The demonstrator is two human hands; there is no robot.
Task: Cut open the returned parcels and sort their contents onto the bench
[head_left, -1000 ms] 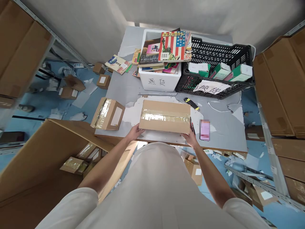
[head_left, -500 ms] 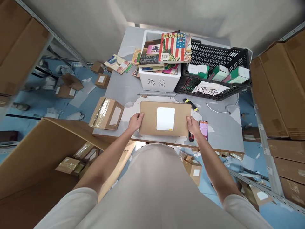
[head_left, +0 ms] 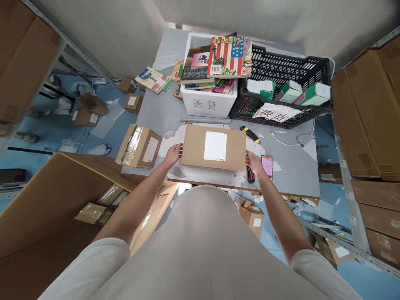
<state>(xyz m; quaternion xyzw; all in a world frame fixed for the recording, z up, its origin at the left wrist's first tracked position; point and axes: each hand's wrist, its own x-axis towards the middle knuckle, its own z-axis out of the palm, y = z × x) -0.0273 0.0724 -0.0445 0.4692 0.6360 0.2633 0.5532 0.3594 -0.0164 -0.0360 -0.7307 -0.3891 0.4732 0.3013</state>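
Observation:
A flat cardboard box (head_left: 193, 146) with a white label (head_left: 215, 146) lies before me over the table's near part, face up. My left hand (head_left: 173, 155) grips its left end, the fingertips partly hidden by the box. At the right end, my right hand (head_left: 254, 163) holds it in the same way, with some fingers out of sight. Close beside the right hand are a red and black cutter (head_left: 250, 175) and a lit phone (head_left: 267, 166). Beyond the box's right corner is a yellow and black utility knife (head_left: 251, 134).
The grey table (head_left: 162, 112) carries a taped carton (head_left: 140, 146) at left, a white bin (head_left: 208, 104) of books, and a black crate (head_left: 281, 118) holding green-white boxes. A large open carton (head_left: 71, 179) stands at left. Shelving with boxes (head_left: 359, 125) is at right.
The box has tipped, its near edge rising away from me and its front side now showing. My thumbs have left its top face, and both hands sit lower at its ends.

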